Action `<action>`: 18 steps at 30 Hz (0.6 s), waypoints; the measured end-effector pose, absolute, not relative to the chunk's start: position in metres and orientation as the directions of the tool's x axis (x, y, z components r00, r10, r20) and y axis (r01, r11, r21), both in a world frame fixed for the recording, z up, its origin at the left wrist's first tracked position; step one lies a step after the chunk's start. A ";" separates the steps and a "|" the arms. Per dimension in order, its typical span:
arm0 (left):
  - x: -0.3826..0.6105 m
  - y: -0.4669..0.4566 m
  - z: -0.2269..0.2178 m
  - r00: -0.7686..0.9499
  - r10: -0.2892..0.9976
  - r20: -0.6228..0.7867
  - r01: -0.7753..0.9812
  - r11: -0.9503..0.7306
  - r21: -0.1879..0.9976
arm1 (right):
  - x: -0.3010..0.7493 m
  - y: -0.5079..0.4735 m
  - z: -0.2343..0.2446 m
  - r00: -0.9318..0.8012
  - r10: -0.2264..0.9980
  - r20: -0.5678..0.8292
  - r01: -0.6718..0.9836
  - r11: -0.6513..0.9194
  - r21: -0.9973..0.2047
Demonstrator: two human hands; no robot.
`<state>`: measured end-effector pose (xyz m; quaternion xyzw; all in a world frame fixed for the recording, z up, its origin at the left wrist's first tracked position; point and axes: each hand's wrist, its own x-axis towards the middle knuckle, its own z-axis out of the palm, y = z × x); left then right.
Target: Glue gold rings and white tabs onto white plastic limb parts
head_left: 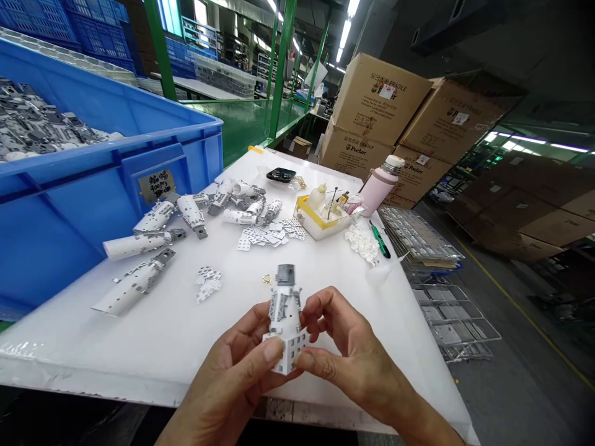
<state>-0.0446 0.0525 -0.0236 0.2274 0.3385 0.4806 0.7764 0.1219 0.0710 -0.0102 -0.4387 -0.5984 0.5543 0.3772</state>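
Note:
Both my hands hold a small white cylindrical assembly [284, 316] with grey metal fittings, upright above the white table [139, 347]. My left hand [232, 378] pinches its lower block between thumb and fingers. My right hand [353, 356] grips the same block from the other side, its fingertips against the cylinder. Several similar white-and-grey assemblies [139, 244] lie to the left on the tabletop. A heap of small perforated metal pieces [272, 234] lies beyond my hands, with a smaller heap [207, 284] and a gold ring [266, 279] nearer.
A large blue crate [102, 136] full of grey parts stands at the table's left. A yellow-edged tray [320, 217], pink flask [379, 186], green pen [380, 240] and black phone [281, 175] sit farther back. Wire racks [450, 322] and cardboard boxes [381, 99] stand right.

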 end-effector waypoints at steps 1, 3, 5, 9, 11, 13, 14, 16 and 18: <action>-0.047 0.053 -0.026 0.336 0.894 -0.296 -0.568 0.443 0.694 | 0.121 0.071 -0.010 -0.336 0.941 -0.047 0.103 -0.013 -0.995; -0.050 0.055 -0.029 0.390 0.881 -0.269 -0.523 0.452 0.722 | 0.120 0.070 -0.011 -0.339 0.939 -0.054 0.099 -0.022 -0.995; -0.051 0.057 -0.030 0.412 0.882 -0.227 -0.507 0.429 0.747 | 0.120 0.069 -0.011 -0.333 0.942 -0.041 0.116 -0.002 -0.993; -0.049 0.060 -0.028 0.433 0.878 -0.203 -0.521 0.428 0.739 | 0.122 0.071 -0.012 -0.336 0.941 0.032 0.152 0.087 -0.985; -0.047 0.059 -0.027 0.412 0.883 -0.224 -0.534 0.433 0.726 | 0.122 0.072 -0.014 -0.362 0.932 0.027 0.097 0.067 -0.993; -0.044 0.058 -0.025 0.348 0.901 -0.259 -0.530 0.417 0.738 | 0.120 0.071 -0.017 -0.351 0.936 0.023 0.032 0.036 -0.999; -0.043 0.058 -0.025 0.304 0.915 -0.265 -0.521 0.393 0.758 | 0.119 0.071 -0.018 -0.334 0.942 0.027 0.006 0.031 -1.000; -0.039 0.057 -0.025 0.202 0.948 -0.248 -0.476 0.316 0.821 | 0.116 0.070 -0.021 -0.294 0.955 0.028 -0.032 0.020 -0.999; -0.037 0.056 -0.028 0.102 0.979 -0.178 -0.406 0.205 0.891 | 0.112 0.070 -0.022 -0.276 0.961 0.017 -0.050 0.003 -0.999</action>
